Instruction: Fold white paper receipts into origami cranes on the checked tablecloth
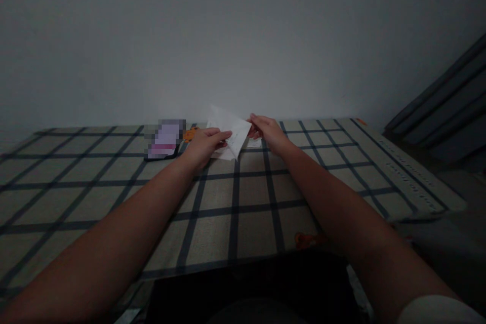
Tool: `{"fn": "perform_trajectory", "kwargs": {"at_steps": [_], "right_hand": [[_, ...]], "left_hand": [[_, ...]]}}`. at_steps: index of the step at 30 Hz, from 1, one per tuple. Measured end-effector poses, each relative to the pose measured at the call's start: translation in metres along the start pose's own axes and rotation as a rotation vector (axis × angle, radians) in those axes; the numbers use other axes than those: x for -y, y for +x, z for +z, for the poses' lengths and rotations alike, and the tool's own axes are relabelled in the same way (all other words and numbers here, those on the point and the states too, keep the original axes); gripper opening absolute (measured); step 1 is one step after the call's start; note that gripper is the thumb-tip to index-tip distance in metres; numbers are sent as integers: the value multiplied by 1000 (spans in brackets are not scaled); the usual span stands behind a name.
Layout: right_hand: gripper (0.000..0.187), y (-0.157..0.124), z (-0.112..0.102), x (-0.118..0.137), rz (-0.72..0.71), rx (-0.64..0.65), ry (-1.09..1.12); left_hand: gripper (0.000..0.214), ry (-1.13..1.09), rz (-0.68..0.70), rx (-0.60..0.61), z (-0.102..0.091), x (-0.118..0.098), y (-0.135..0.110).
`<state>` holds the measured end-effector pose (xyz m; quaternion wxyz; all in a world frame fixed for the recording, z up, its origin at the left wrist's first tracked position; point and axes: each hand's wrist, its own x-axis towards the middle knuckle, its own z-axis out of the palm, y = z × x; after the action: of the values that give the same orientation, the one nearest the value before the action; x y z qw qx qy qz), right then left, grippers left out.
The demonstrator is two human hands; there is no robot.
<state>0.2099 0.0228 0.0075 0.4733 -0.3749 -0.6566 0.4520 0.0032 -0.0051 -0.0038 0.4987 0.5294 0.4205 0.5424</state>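
Fingers of the left hand close on the white paper sheet near its lower left, thumb across the face, while those of the right hand look pinched together at its right-hand corner; the dim light hides how firmly either grips.

Beneath everything spreads the checked tablecloth, a broad, flat support worth using. The sheet is held near its far edge, by the wall, and appears bent or folded, with one point angled down toward the person. For such thin stuff, the left hand would do best as a light anchor, leaving the right to guide the corner; pulling both ways could crumple or tear it. Lining up the edges before pressing any crease should give a cleaner line.

As for position, most of the sheet lies between the two sets of fingertips, its upper part standing beyond the left thumb and its lower point hanging just right of the left fingertips.

Left of it, well clear of the fingers, rests a smartphone. Smaller again, a printed slip lies just below the right fingertips.
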Motion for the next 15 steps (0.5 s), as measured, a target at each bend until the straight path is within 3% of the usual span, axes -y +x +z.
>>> {"fn": "perform_trajectory", "kwargs": {"at_steps": [5, 15], "right_hand": [[36, -4, 4, 3, -38, 116, -95], [29, -1, 4, -2, -19, -45, -9]], "left_hand": [[26, 12, -20, -11, 0, 2, 2], [32, 19, -39, 39, 4, -2, -3]]}}
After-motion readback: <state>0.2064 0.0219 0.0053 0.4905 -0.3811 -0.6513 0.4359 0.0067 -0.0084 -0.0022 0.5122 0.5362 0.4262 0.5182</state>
